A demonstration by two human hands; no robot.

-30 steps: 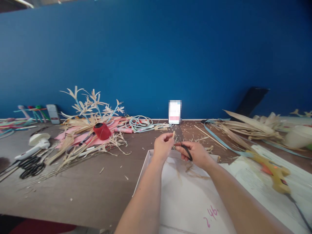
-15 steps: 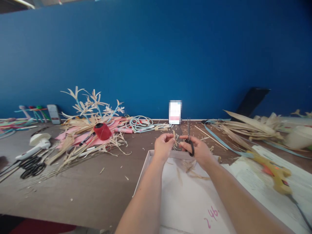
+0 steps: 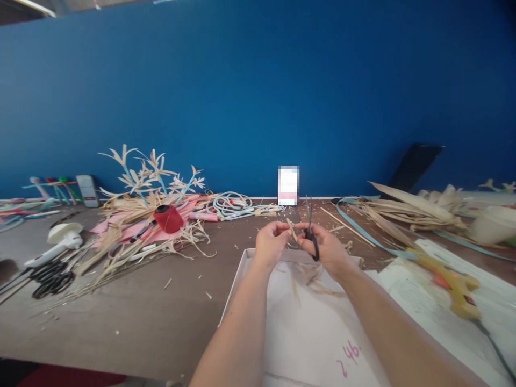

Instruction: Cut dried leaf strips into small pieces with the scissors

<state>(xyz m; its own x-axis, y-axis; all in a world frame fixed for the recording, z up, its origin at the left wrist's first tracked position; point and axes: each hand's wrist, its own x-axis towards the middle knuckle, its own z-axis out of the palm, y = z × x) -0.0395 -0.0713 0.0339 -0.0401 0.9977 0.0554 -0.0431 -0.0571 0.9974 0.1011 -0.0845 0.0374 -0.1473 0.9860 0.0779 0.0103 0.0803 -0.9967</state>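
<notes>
Pale strip in left hand — scraps in white tray.

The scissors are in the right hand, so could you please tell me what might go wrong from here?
The scissors in the right hand are close to the left hand, so a slip might nick it. The pale strip in the left hand is small and could be dropped. The yellow glue gun lies beside the right forearm, which might bump it.
</notes>
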